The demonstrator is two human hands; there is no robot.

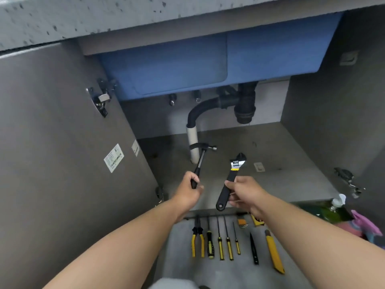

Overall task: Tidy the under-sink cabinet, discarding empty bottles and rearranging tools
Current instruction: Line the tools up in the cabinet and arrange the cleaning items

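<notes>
Your left hand [190,187] clenches the hammer [201,157], your right hand [243,191] grips the wrench [231,177]; pushed toward twelve o'clock, the hammer may strike the drain pipe [192,140].

The right forearm [302,226] hides most of a yellow-black tool [258,221].

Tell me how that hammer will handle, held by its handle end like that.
The hammer is probably head-heavy: the left hand grips only the handle's end, so the metal head may droop forward. Its shiny shaft looks rigid and unlikely to flex. The black grip seems rubbery, so slipping appears unlikely.
</notes>
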